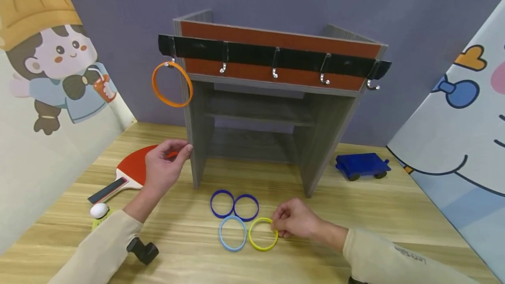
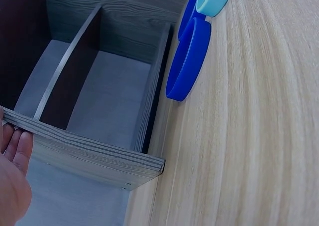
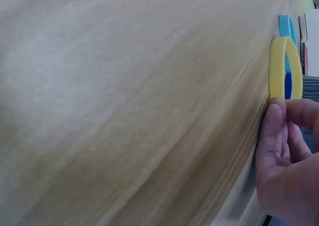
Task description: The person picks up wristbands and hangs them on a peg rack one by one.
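My right hand point(image 1: 296, 219) pinches the right edge of a yellow wristband point(image 1: 252, 242) lying on the table, thumb and index finger meeting at its rim point(image 3: 277, 69). Left of it lie a light blue wristband point(image 1: 221, 238) and two dark blue wristbands point(image 1: 212, 203), close together. My left hand point(image 1: 165, 165) holds the front edge of the left side panel of a grey wooden shelf point(image 1: 197, 135); its fingers lie against the panel's outer face in the left wrist view. An orange wristband point(image 1: 188, 80) hangs from the leftmost hook of the black hook rail point(image 1: 252, 51).
Under and beside my left forearm lie a red table-tennis bat point(image 1: 132, 161) and a shuttlecock point(image 1: 99, 211). A blue toy cart point(image 1: 362, 165) stands right of the shelf. Several bare metal hooks point(image 1: 275, 72) stick out along the rail. Cartoon-printed panels flank the table point(image 1: 189, 262).
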The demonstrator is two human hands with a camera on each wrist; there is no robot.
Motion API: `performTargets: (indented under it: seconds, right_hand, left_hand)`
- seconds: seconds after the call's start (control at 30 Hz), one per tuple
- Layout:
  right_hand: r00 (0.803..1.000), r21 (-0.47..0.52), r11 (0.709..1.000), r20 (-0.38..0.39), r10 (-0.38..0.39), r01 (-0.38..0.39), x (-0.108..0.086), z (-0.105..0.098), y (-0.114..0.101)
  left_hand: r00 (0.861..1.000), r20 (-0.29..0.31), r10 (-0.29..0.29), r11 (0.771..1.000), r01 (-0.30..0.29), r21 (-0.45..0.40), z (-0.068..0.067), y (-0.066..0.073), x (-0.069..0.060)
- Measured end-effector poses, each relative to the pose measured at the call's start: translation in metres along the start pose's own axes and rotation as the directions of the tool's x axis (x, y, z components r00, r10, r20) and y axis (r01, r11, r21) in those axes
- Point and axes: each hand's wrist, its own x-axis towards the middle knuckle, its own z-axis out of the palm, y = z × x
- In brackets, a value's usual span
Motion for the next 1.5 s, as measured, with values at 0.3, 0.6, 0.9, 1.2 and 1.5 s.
performTargets:
  seconds: [0.3, 0.6, 0.9, 1.2, 1.5]
  right_hand:
    - [1.0, 0.051, 0.999, -0.013, 0.006, -0.005, -0.005, -0.002, 0.0]
    - [0.999, 0.112, 0.992, 0.006, 0.053, -0.053, -0.013, -0.003, 0.001]
    - [0.997, 0.131, 0.99, 0.061, 0.041, -0.048, -0.022, -0.013, 0.0]
    - [0.998, 0.131, 0.991, 0.066, 0.003, -0.012, -0.027, -0.03, -0.005]
    - [0.998, 0.125, 0.992, 0.046, -0.04, 0.034, -0.029, -0.048, -0.016]
  left_hand:
    - [1.0, 0.005, 0.015, 1.0, -0.015, 0.014, 0.0, 0.0, 0.0]
    - [1.0, 0.011, 0.018, 0.999, -0.018, 0.028, -0.001, -0.003, -0.001]
    - [1.0, -0.004, 0.002, 1.0, -0.002, 0.017, 0.0, -0.001, -0.001]
    - [1.0, 0.002, 0.019, 0.999, -0.019, 0.028, 0.003, 0.018, -0.001]
    - [1.0, -0.002, 0.016, 1.0, -0.016, 0.018, 0.002, 0.011, -0.001]
